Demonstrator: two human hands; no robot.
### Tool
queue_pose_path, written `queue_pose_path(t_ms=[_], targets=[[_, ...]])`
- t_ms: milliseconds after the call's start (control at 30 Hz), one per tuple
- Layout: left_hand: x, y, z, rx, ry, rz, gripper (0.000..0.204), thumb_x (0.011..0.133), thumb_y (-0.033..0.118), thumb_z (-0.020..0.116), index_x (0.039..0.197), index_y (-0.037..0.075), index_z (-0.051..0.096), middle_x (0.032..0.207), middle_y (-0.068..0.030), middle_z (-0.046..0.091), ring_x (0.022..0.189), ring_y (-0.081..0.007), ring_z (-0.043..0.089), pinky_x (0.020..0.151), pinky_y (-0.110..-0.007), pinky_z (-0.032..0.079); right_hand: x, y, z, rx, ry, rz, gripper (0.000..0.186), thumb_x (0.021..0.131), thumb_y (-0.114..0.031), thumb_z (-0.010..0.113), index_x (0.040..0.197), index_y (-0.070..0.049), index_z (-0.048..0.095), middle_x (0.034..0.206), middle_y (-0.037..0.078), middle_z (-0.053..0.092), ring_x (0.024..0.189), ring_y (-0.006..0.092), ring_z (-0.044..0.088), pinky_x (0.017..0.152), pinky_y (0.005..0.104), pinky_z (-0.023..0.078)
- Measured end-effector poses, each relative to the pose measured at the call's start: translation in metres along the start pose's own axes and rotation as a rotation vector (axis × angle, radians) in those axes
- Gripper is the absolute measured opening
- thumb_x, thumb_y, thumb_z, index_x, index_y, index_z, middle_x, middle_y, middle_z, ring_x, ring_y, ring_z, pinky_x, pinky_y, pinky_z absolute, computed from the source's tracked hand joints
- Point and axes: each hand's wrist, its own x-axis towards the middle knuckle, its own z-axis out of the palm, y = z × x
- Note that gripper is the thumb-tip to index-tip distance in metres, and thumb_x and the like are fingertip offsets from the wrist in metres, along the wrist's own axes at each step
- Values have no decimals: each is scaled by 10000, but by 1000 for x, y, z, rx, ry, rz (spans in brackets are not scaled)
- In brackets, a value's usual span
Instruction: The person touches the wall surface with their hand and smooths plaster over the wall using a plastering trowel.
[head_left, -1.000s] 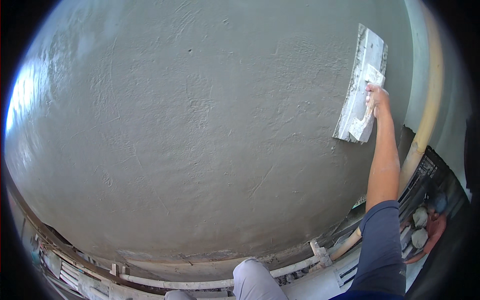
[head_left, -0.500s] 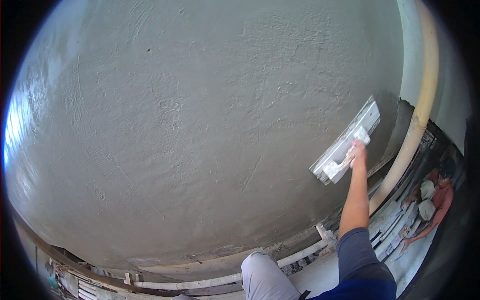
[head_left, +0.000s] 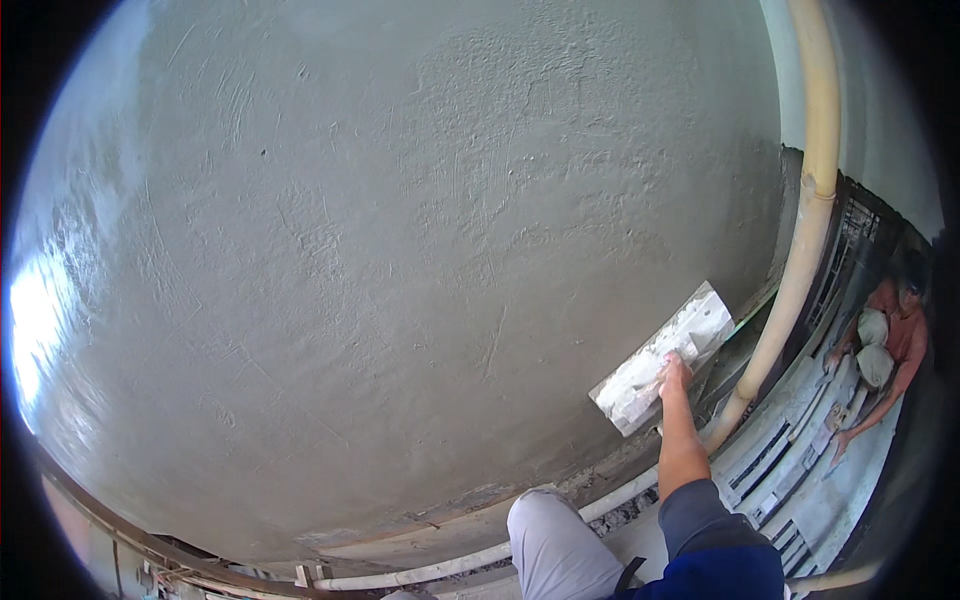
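My right hand [head_left: 675,373] is closed around the handle of a plastering trowel [head_left: 640,385], a wide rectangular metal blade smeared with pale plaster. The blade is slanted, its upper end pointing up and right, and lies at or close to the lower right part of the wall. Fresh grey plaster [head_left: 400,250] covers that wall, smooth and wet in places, with ridges and rough patches higher up. My right arm reaches up from the lower edge. The left hand is out of the picture.
A bamboo pole [head_left: 808,230] rises on the right, close to the trowel. Another pole [head_left: 430,572] runs low along the wall base, near my knee [head_left: 555,545]. At the far right a crouching person in a reddish shirt [head_left: 908,340] reaches toward slatted boards [head_left: 790,470].
My right hand has moved the trowel down and slightly left, and its blade has tilted flatter. The view has shifted a little. The other person is still crouching.
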Motion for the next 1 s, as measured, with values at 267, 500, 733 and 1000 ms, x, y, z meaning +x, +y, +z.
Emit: queue_pose_path(t_ms=[267, 500, 733, 1000], targets=[[23, 42, -10, 95, -76, 88, 391, 832, 278, 717, 1074, 2, 581, 879, -133, 628, 710, -253, 582, 612, -364, 477, -96, -32, 28, 40, -373, -200, 138, 740, -128, 648, 823, -64, 559, 722, 64, 547, 544, 178, 533, 454, 326, 450], [29, 35, -16, 29, -35, 98, 422, 833, 294, 724, 1095, -6, 584, 912, -143, 626, 719, -256, 575, 620, -361, 477, -131, -126, 126, 104, -685, -244, 92, 817, -146, 637, 815, -78, 575, 730, 37, 560, 532, 151, 511, 452, 321, 436], [-39, -23, -5, 195, 56, 14, 478, 809, 365, 717, 1082, -9, 599, 906, -166, 669, 789, -307, 640, 694, -385, 515, 31, -23, 28, 21, -239, -92, 89, 821, -159, 628, 798, -145, 544, 685, 12, 516, 507, 158, 504, 401, 322, 405], [-20, -23, -7, 175, 71, 106, 442, 816, 354, 713, 1078, 17, 601, 880, -160, 663, 760, -300, 635, 670, -381, 512, 12, -16, -27, 87, -318, -140, 69, 790, -142, 607, 816, -103, 556, 645, 28, 519, 465, 166, 503, 398, 321, 426]])
